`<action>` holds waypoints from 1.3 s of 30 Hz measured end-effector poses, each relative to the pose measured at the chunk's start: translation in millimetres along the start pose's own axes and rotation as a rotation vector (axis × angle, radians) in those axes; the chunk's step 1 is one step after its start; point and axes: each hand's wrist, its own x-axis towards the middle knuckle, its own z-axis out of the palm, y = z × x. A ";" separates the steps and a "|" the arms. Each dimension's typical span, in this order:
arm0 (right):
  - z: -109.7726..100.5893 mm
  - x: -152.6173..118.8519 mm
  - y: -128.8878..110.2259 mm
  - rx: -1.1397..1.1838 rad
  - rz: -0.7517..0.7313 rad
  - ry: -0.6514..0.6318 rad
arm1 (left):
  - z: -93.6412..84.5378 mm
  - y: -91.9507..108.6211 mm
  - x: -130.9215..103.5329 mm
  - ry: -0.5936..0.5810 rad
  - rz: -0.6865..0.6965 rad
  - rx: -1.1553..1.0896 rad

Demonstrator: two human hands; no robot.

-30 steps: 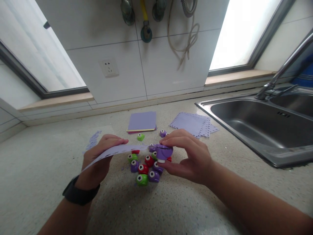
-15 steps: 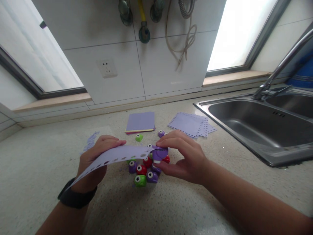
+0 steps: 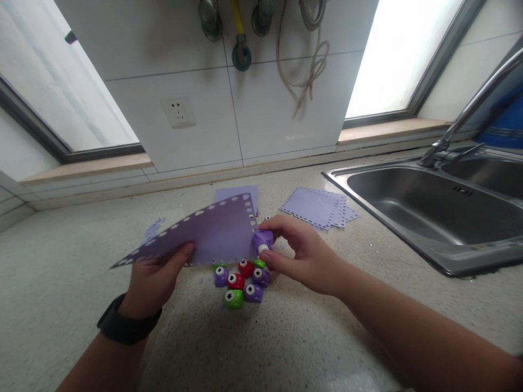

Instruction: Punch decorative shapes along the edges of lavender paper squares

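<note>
My left hand (image 3: pixel 163 275) grips a sheet of purple paper (image 3: pixel 216 231) by its near side, thumb on the face turned to me. Small cut-out shapes run along the sheet's edges. Between the thumb and fingers of my right hand (image 3: pixel 296 250) is a purple craft punch (image 3: pixel 262 240), at the sheet's right edge. Whether the paper sits inside its slot I cannot tell. Just below the sheet several more punches lie on the counter, among them a red punch (image 3: pixel 236 281), a green punch (image 3: pixel 233 299) and a purple punch (image 3: pixel 254 293).
Behind the held sheet lies a stack of plain paper (image 3: pixel 235 192), partly covered. Several punched purple sheets (image 3: pixel 312 206) are fanned out near the steel sink (image 3: pixel 408 218). Small purple paper scraps (image 3: pixel 154 228) lie at the left. A tiled wall (image 3: pixel 286 125) closes off the back.
The sheet has tipped up from nearly edge-on, so its broad face now shows and covers part of the stack. The punch in my right hand has shifted slightly up with the sheet's edge.
</note>
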 end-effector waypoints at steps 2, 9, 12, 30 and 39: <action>1.8 0.0 4.2 0.151 0.130 -0.034 | -0.2 3.3 -0.3 -0.002 -0.034 0.020; 4.4 2.9 8.7 0.559 0.633 -0.186 | 5.8 31.8 5.5 -0.046 -0.227 -0.017; 4.4 3.2 11.5 0.577 0.715 -0.189 | 7.3 35.0 6.6 -0.064 -0.280 -0.017; 4.0 1.7 28.6 0.737 0.731 -0.175 | 11.2 36.3 9.7 -0.121 -0.420 -0.144; 4.6 4.3 26.0 0.784 0.772 -0.162 | 9.3 33.3 9.2 -0.139 -0.332 -0.090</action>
